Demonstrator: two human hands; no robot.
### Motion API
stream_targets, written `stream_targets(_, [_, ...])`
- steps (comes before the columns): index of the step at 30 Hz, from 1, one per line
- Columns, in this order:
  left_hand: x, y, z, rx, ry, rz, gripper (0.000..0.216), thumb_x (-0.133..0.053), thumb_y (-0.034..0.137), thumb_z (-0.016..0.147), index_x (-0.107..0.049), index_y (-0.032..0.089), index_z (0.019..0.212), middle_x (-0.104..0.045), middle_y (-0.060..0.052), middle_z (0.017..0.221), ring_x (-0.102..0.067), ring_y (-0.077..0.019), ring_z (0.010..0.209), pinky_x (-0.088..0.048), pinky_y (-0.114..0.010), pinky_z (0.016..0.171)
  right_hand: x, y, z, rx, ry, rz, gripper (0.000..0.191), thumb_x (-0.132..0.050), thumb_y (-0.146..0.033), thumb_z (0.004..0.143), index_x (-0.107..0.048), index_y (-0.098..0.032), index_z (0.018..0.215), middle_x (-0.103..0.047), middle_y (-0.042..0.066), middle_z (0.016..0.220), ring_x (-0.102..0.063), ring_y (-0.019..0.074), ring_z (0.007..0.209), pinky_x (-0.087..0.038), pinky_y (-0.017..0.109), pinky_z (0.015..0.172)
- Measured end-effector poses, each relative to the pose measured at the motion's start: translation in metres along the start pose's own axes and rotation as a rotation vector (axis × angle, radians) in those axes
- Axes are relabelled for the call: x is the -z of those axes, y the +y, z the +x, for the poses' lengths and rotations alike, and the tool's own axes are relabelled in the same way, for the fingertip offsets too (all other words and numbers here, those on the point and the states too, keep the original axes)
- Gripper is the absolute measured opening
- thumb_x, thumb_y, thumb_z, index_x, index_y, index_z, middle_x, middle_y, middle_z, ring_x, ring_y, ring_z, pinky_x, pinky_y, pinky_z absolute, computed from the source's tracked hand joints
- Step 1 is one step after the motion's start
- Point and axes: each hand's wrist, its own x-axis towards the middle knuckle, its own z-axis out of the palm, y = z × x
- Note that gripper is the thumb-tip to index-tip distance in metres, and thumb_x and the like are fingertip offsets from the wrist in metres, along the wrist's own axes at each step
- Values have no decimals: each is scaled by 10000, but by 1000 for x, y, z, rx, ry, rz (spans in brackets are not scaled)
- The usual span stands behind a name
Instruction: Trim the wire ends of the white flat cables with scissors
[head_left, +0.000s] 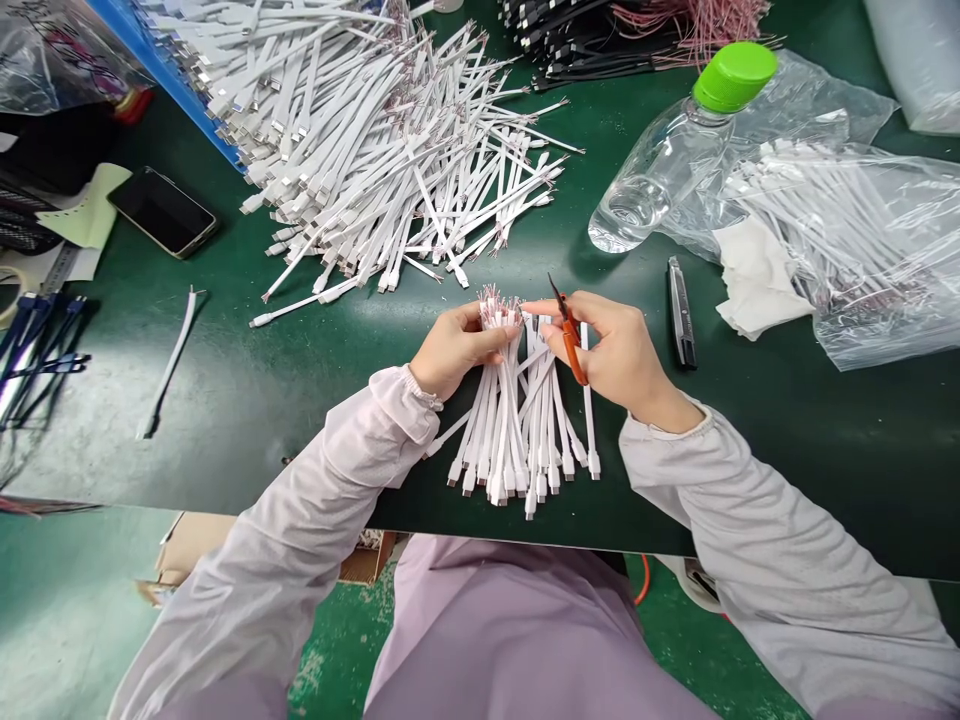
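Observation:
My left hand (459,350) is closed round a bundle of short white USB cables (491,430), near their top ends. Thin stripped wires (495,305), pinkish and white, stick up out of the grip. The plug ends fan out toward the table's front edge. In my right hand (619,350) are orange-handled snips (571,345) with a dark pointed tip aimed up and away from me. The right index finger reaches to the wire ends beside the left thumb. More white cables (551,420) lie loose below the right hand, next to the held bundle.
A large heap of white cables (360,130) fills the back left beside a blue edge (180,80). Around the green table (300,400) are a phone (163,212), a single cable (172,360), a water bottle (660,160), a box cutter (681,312) and bagged cables (862,220).

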Motion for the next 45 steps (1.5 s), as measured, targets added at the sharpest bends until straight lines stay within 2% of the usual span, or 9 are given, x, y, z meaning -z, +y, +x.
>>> stream_targets(8, [0,0,1,0,17,38,260,-780,199,666,-692,127,899,-631,-8,790,-538,-73,645,-447,-186,528,1,-6,1,-18,-22,-75,173,-556,-229,845,-714,-223,915,-543,31,699,-504,187,660,-418,326,642])
stream_targets(12, [-3,-3,1,-17,52,69,239,-777,244,676,-674,138,864,-627,-4,784,-546,-83,656,-446,-174,504,-1,-7,1,-25,31,-70,187,-536,-232,852,-697,-228,948,-547,29,727,-529,194,694,-431,329,658])
stream_targets(20, [-5,-5,3,-38,91,71,183,-759,224,685,-649,140,805,-586,9,722,-518,-77,621,-435,-163,482,-3,-4,1,14,94,-103,150,-549,-200,839,-693,-210,880,-595,40,742,-554,189,683,-442,327,668])
stream_targets(26, [-6,-5,2,-41,94,91,173,-755,207,682,-656,142,808,-591,6,716,-513,-82,621,-422,-165,474,-4,-2,1,15,93,-47,204,-564,-191,827,-701,-209,978,-628,31,786,-589,188,718,-466,324,690])
stream_targets(29, [-6,-4,1,-45,68,102,156,-747,215,702,-673,137,815,-599,-5,739,-514,-79,632,-422,-161,479,-5,-1,1,-5,118,-50,186,-567,-198,833,-701,-206,962,-654,34,807,-591,178,702,-473,318,680])
stream_targets(34, [0,-2,1,-1,-38,93,183,-737,211,728,-710,140,895,-624,-14,774,-547,-80,669,-441,-168,520,-6,1,-1,-17,232,-33,181,-559,-236,861,-700,-196,966,-652,24,759,-587,165,652,-474,314,645])
stream_targets(40, [6,-4,5,60,-54,-8,255,-773,172,694,-673,119,922,-703,-64,853,-649,-132,798,-470,-202,603,-7,2,-1,125,155,-52,195,-573,-213,854,-714,-208,988,-634,27,746,-594,178,676,-471,314,633])
stream_targets(45, [6,-1,3,86,-72,-19,231,-753,143,717,-645,122,920,-715,-83,931,-661,-136,829,-463,-178,564,-7,3,-1,95,138,-73,160,-581,-218,849,-716,-207,934,-627,21,721,-582,174,655,-465,309,619])
